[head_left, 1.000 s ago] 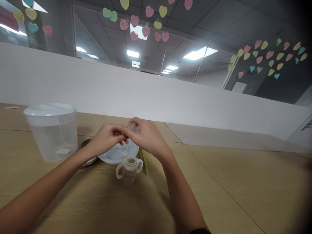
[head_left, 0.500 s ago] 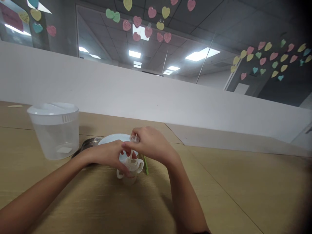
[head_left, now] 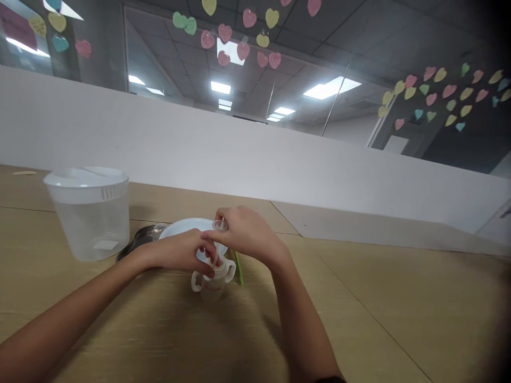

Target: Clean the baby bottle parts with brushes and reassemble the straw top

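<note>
A small plastic baby bottle with two handles (head_left: 212, 284) stands on the wooden table, its neck partly behind my left hand (head_left: 179, 252). The fingers of that hand curl around the bottle's top. My right hand (head_left: 247, 232) pinches a clear round valve piece (head_left: 220, 226) with a thin straw (head_left: 216, 254) hanging from it. The straw's lower end reaches down to the bottle's mouth, and the fingers hide where it ends.
Behind my hands lie a white plate (head_left: 186, 226) and a steel dish (head_left: 138, 239). A clear lidded plastic container (head_left: 90, 213) stands to the left, and a green strip (head_left: 238, 267) lies right of the bottle. A white partition (head_left: 199, 159) runs behind the table.
Both hands have dropped from above the plate to over the bottle. The left hand has moved onto the bottle's top, and the straw now points into its mouth.
</note>
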Motion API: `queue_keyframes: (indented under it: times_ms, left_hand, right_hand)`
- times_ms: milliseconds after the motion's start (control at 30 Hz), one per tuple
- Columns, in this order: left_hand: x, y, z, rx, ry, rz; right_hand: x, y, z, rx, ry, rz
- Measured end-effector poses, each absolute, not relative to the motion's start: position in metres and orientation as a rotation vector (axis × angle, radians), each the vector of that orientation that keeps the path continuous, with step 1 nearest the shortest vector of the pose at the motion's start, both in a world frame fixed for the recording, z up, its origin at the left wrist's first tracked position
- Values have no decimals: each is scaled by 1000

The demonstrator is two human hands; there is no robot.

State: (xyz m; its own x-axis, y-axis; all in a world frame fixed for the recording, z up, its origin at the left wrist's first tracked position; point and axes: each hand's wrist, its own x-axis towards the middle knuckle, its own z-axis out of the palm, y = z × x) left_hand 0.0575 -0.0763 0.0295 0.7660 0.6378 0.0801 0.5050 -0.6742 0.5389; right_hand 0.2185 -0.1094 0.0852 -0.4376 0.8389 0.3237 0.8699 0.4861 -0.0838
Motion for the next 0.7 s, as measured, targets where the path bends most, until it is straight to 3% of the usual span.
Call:
queue_keyframes:
  times_ms: [367, 700]
  left_hand:
    - [58, -67, 27, 2518, 755, 609]
    - [57, -49, 11, 2507, 751, 477]
  right_hand:
    - [223, -120, 95, -1443, -2258, -118]
    - [216, -95, 83, -1604, -2629, -128]
